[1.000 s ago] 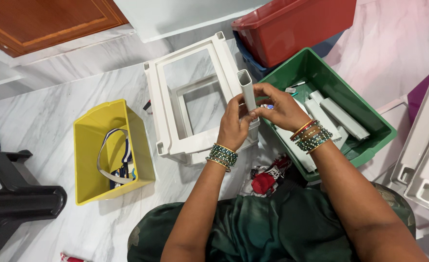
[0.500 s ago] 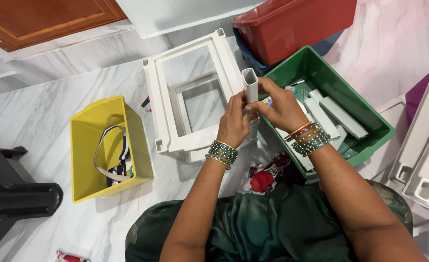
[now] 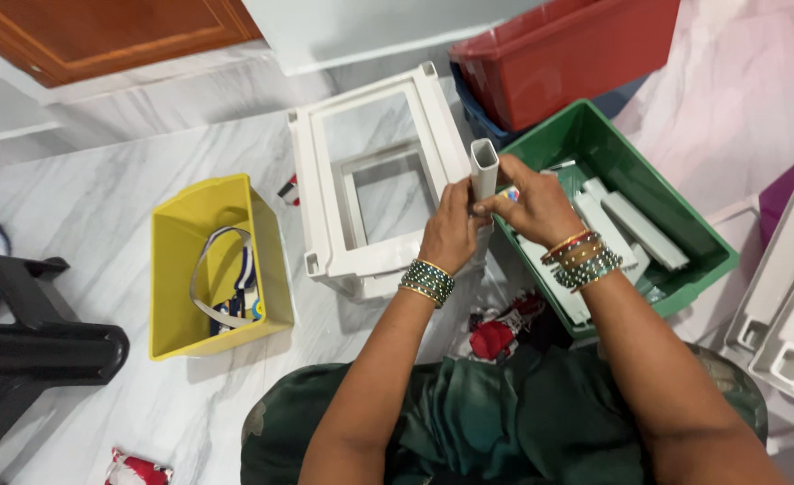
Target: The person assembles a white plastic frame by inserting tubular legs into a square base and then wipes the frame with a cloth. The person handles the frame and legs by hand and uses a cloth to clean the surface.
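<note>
A white hollow plastic post (image 3: pixel 484 167) stands upright, and both of my hands grip it. My left hand (image 3: pixel 451 229) wraps its lower part from the left. My right hand (image 3: pixel 533 205) pinches it from the right. The post stands at the near right corner of a white plastic frame (image 3: pixel 317 198) that lies on the marble floor. Its lower end is hidden behind my fingers. Just to the right, a green bin (image 3: pixel 702 235) holds several more white posts (image 3: pixel 642 230).
A yellow bin (image 3: pixel 169 269) with a strap inside sits to the left. A red bin (image 3: pixel 567 63) stands at the back over a blue one. White frames (image 3: pixel 787 296) lie at the right edge. A black stand (image 3: pixel 38 350) is at the left. Red cloth (image 3: pixel 494 338) lies near my lap.
Both hands and the post have stayed almost in place on the frame's corner; the view has shifted only a little.
</note>
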